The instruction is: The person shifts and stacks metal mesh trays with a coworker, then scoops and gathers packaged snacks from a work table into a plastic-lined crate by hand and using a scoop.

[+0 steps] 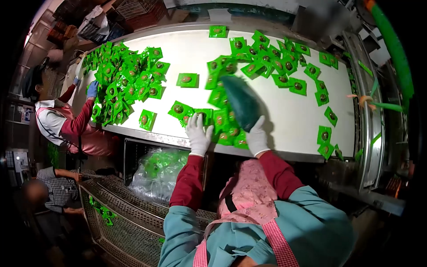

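Many green packets (222, 136) bunch near the bench's (293, 127) near edge, seemingly being gathered: the right hand (258, 138) clasps a dark-green paddle (241, 104), the left hand's (199, 134) fingers spread, ungripping; raking more calls for a low paddle.

Approx ctr of view, the white-gloved L hand (199, 135) had its fingers spread at the nr edge of some grn pkts (179, 109) on a white tbl (296, 127). At 4 o'clk of it, the R hand (258, 137), same glove, gripped the nr end of a blurred dk-grn tool (242, 104). Big pile of pkts (126, 84) at 10, looser cluster (287, 62) at 1. Co-worker (75, 120) at 9, blue-gloved hand (92, 90) touching the pile. Clear plastic bag (153, 184) w/ grn contents at 8, below tbl edge.
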{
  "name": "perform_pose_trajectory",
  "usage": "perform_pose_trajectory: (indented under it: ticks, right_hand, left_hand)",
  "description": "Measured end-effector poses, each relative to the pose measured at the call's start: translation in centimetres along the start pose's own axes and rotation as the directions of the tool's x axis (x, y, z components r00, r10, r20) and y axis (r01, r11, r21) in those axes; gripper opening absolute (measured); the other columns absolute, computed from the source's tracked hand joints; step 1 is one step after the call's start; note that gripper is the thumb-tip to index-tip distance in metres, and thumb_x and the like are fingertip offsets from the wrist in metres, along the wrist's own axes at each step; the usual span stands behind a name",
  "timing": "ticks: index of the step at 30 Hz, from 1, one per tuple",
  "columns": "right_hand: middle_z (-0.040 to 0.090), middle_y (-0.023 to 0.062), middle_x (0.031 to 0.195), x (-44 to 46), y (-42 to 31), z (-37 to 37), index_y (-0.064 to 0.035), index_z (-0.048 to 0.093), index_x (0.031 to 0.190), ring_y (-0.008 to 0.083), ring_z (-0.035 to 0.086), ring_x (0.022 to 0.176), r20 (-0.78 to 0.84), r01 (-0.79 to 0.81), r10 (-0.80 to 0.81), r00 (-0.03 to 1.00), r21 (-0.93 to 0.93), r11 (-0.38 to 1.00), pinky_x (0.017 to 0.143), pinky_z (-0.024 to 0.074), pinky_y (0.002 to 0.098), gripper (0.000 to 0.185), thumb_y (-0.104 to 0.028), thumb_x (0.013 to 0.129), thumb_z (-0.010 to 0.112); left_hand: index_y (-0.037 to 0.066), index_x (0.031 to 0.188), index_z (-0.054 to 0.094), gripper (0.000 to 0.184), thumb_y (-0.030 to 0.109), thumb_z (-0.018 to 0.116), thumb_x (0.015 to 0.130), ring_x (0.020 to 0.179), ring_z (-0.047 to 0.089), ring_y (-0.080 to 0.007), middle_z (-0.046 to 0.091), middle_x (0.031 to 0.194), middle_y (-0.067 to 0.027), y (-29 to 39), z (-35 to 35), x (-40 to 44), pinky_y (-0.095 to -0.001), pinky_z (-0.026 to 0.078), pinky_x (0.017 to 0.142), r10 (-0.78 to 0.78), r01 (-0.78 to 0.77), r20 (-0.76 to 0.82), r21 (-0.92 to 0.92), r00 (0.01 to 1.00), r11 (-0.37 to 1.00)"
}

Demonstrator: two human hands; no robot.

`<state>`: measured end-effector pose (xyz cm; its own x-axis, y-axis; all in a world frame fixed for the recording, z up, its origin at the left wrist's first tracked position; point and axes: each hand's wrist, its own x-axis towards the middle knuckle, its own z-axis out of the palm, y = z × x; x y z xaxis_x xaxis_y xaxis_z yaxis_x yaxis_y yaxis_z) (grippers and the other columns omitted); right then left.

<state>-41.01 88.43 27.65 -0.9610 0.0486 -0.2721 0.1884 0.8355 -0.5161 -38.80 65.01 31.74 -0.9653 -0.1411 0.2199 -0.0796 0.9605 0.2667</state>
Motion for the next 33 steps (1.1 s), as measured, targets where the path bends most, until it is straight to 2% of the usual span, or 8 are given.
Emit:
perform_pose_trajectory:
  ticks: [5,8,13,16,17,18,26,33]
  right_hand:
    - [0.061,0.0228,0.071,4.3,2.8,-6.4,0.0026,-0.005,0.147,0.0404,0.063,0.061,0.084,0.076,-0.092,0.992,0.179,0.981,0.058,0.0497,0.0504,0.098,-0.032,0.085,0.063]
    - [0.062,0.0229,0.094,10.0,13.8,-13.1,0.0037,0.020,0.144,0.0354,0.063,0.080,-0.291,0.002,-0.133,0.947,-0.410,0.912,0.078,0.0472,0.0459,0.069,-0.022,0.090,0.054]
    - [0.055,0.0274,0.126,20.4,37.9,-26.8,0.0113,0.039,0.132,0.0368,0.057,0.112,-0.402,-0.403,-0.038,0.915,-0.909,-0.105,0.098,0.0434,0.0439,0.040,-0.009,0.098,0.041]
    - [0.058,0.0240,0.123,27.7,47.5,-30.5,0.0103,0.036,0.134,0.0339,0.060,0.107,-0.280,-0.209,0.272,0.921,-0.942,-0.262,0.091,0.0477,0.0434,0.046,-0.017,0.098,0.042]
    - [0.059,0.0252,0.120,27.7,45.2,-30.1,0.0062,0.034,0.137,0.0351,0.061,0.104,-0.423,-0.584,0.407,0.809,-0.653,0.482,0.088,0.0487,0.0434,0.051,-0.021,0.096,0.044]
    - [0.059,0.0264,0.116,27.9,43.1,-29.7,0.0022,0.031,0.140,0.0364,0.063,0.100,-0.545,-0.532,0.521,0.657,0.155,0.833,0.086,0.0497,0.0434,0.056,-0.025,0.094,0.047]
    - [0.062,0.0130,0.069,34.5,28.4,-25.5,0.0009,0.055,0.107,0.0193,0.050,0.037,-0.135,-0.032,0.090,0.987,0.384,0.923,0.036,0.0399,0.0333,0.037,-0.028,0.085,0.053]
    - [0.055,0.0101,0.047,35.1,13.2,-19.3,-0.0021,0.056,0.057,0.0188,0.048,0.036,0.155,-0.009,-0.039,0.987,0.295,0.955,0.041,0.0403,0.0328,0.044,-0.036,0.084,0.049]
  left_hand:
    - [0.000,0.131,0.048,0.058,0.035,0.062,0.086,0.129,0.036,-0.0441,0.043,0.138,-0.0241,-2.7,0.6,1.3,-0.0506,0.029,0.109,-0.089,0.096,-0.088,0.087,0.992,0.992]
    - [-0.002,0.130,0.047,0.056,0.032,0.060,0.087,0.128,0.034,-0.0468,0.045,0.135,-0.0245,-3.5,2.9,0.8,-0.0521,0.029,0.109,-0.093,0.107,-0.129,0.104,0.987,0.989]
    - [-0.002,0.130,0.048,0.055,0.035,0.056,0.089,0.128,0.037,-0.0455,0.046,0.136,-0.0218,-1.5,6.1,-0.8,-0.0523,0.029,0.109,-0.106,0.138,-0.199,0.151,0.974,0.979]
    - [-0.002,0.133,0.044,0.055,0.033,0.054,0.091,0.127,0.037,-0.0462,0.044,0.137,-0.0219,-1.8,6.1,-0.8,-0.0530,0.029,0.108,-0.071,0.094,-0.181,0.120,0.981,0.988]
    - [-0.002,0.133,0.044,0.055,0.033,0.054,0.091,0.127,0.037,-0.0462,0.044,0.137,-0.0219,-1.9,6.1,-0.7,-0.0530,0.029,0.108,-0.084,0.108,-0.177,0.130,0.981,0.986]
    - [-0.002,0.134,0.042,0.056,0.033,0.054,0.091,0.127,0.037,-0.0463,0.044,0.137,-0.0219,-2.0,6.1,-0.7,-0.0531,0.029,0.108,-0.077,0.097,-0.176,0.112,0.981,0.989]
    - [-0.001,0.136,0.039,0.059,0.027,0.060,0.088,0.128,0.037,-0.0437,0.043,0.138,-0.0214,-0.9,5.3,-0.5,-0.0515,0.029,0.108,-0.191,0.198,-0.134,0.041,0.972,0.979]
    - [-0.001,0.136,0.042,0.064,0.024,0.066,0.082,0.128,0.037,-0.0428,0.043,0.138,-0.0226,-1.0,4.7,-0.5,-0.0486,0.029,0.109,-0.214,0.205,-0.169,-0.071,0.962,0.976]
